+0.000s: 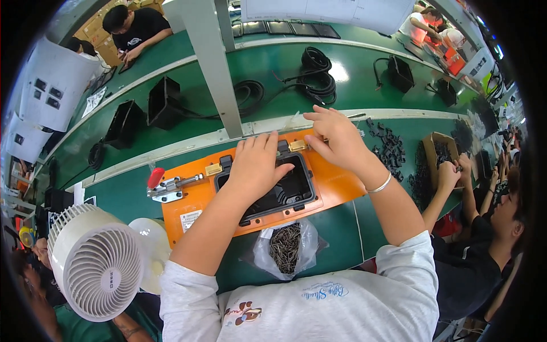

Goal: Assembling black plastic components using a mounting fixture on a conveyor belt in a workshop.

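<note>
A black rectangular housing lies in an orange fixture plate on the green bench. My left hand rests palm down across its far left part, fingers stretched out and thumb over the cavity. Above the fixture's far right side is my right hand, thumb and fingers apart, close to a brass block. It hides whatever lies beneath it; I see nothing held. Another brass block sits left of the housing, at the end of a metal toggle clamp with a red handle.
In front of the fixture lies a clear bag of screws. A white fan stands at left. Small black parts and a cardboard box are at right, beside a co-worker's hands. Behind are a post and coiled cable.
</note>
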`<state>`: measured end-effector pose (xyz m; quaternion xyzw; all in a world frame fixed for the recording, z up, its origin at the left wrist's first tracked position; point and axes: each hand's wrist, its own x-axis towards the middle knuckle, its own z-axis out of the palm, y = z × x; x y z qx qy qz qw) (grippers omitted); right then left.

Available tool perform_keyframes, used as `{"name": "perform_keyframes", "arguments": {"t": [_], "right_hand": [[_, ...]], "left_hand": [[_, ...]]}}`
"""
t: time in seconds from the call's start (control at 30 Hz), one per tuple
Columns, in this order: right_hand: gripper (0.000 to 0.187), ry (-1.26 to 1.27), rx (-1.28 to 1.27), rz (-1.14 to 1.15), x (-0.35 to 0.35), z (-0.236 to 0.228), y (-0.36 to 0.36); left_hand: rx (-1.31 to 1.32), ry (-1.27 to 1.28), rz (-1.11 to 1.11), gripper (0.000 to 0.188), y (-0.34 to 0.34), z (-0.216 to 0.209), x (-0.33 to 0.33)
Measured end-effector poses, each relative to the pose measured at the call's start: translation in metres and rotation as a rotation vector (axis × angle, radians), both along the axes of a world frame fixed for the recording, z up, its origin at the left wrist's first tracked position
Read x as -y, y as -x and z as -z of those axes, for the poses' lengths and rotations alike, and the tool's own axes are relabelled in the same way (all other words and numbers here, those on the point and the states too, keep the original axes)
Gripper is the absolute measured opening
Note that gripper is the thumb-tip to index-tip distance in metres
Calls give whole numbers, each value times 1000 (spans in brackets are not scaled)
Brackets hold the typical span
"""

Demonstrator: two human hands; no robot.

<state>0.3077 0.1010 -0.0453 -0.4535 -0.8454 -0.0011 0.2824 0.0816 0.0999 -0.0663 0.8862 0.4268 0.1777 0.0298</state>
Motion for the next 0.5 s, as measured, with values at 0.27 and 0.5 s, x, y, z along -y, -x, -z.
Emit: {"name": "perform_keyframes", "arguments": {"t": [0.27, 0.5], "right_hand": [[15, -45, -974, 487, 3, -27, -51], [25, -453, -915, 757, 39, 9, -94]], "left_hand": [[517, -74, 4, 37, 76, -13, -9], [916, -270, -561, 17, 181, -14, -21]]}}
